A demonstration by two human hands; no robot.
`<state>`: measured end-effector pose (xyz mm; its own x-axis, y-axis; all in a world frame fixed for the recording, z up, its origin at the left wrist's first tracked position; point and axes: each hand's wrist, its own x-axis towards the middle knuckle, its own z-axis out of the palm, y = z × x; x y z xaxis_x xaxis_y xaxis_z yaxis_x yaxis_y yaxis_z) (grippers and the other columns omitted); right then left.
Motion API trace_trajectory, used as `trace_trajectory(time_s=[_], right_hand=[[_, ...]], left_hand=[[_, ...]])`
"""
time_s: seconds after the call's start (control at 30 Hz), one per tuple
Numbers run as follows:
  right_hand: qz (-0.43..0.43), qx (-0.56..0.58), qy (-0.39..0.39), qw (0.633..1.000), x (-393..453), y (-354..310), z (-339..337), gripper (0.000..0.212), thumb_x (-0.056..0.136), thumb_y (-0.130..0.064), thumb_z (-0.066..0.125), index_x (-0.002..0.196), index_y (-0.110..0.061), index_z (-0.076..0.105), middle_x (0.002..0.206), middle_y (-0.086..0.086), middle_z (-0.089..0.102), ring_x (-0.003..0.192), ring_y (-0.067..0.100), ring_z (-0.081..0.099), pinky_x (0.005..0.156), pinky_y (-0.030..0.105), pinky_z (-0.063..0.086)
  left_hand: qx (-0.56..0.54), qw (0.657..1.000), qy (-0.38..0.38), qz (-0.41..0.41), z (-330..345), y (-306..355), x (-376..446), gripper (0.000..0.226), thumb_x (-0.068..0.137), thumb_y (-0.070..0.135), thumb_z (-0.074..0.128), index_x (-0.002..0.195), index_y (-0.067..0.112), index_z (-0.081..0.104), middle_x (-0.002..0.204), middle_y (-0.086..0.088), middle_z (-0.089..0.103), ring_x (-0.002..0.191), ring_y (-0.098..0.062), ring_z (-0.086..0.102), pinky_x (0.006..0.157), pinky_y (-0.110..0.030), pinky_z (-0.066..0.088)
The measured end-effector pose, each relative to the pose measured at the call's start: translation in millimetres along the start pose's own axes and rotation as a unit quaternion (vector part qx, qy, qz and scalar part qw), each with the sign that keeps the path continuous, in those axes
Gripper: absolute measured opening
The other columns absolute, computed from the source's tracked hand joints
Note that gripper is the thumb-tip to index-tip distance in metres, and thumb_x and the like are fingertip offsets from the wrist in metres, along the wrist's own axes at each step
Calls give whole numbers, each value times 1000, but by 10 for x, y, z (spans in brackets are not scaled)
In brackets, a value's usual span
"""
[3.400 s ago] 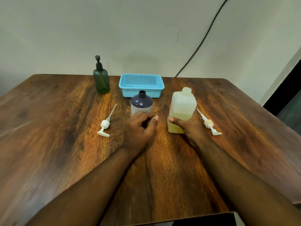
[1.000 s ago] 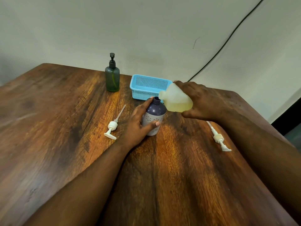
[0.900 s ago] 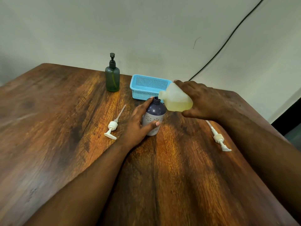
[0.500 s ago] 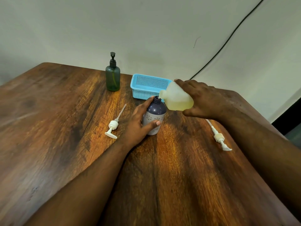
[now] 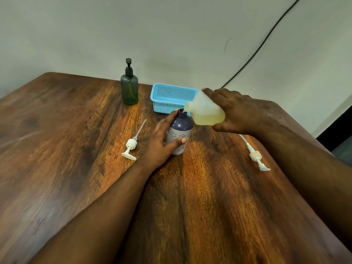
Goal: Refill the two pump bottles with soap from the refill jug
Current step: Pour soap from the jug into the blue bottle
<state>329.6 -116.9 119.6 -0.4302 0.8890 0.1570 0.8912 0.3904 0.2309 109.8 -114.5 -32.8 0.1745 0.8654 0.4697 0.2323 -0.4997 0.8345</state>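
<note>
A dark purple pump bottle [image 5: 180,130] with a flower band stands open-necked mid-table. My left hand [image 5: 162,141] grips its body from the left. My right hand [image 5: 236,111] holds the translucent refill jug [image 5: 204,111] tipped on its side, yellow soap pooled inside, its spout right over the purple bottle's neck. A thin trickle shows at the spout. A green pump bottle [image 5: 129,88] with a black pump stands at the back. One white pump head [image 5: 131,144] lies left of the purple bottle, another pump head [image 5: 256,156] lies to the right.
A light blue plastic basket [image 5: 171,97] sits just behind the purple bottle and the jug. The wooden table [image 5: 57,149] ends at the wall behind and drops off at the right. A black cable [image 5: 257,48] runs up the wall.
The jug went from standing on the table to being lifted and tipped over the purple bottle. Over the last second both hands have held nearly still.
</note>
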Motion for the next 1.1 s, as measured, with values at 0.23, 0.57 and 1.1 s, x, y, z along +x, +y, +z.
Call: trace_trajectory(time_s=[0.23,0.57,1.1], right_hand=[[3,1,-1,1000,7,-4,4,103,79,-48,72,155,-28,6,153,7,33,132,31,40,102,50,42],[7,-8,-7,1000,14,6,3,104,79,-49,72,155,-28,4,152,7,34,131,31,41,103,52,43],[12,-19,-7,1000,22,3,8,105,78,-49,72,155,-30,3,153,6,32,132,32,40,103,53,42]], left_hand=[[2,1000,0,0,1,-26,4,79,84,43,69,150,51,25,149,12,40,133,-6,44,106,-45,48],[-6,1000,-4,-4,4,-12,-1,79,82,47,68,149,51,26,148,15,39,134,-7,45,106,-47,47],[-15,1000,0,-8,3,-7,-7,81,81,48,69,151,48,28,150,13,39,135,-8,44,106,-49,47]])
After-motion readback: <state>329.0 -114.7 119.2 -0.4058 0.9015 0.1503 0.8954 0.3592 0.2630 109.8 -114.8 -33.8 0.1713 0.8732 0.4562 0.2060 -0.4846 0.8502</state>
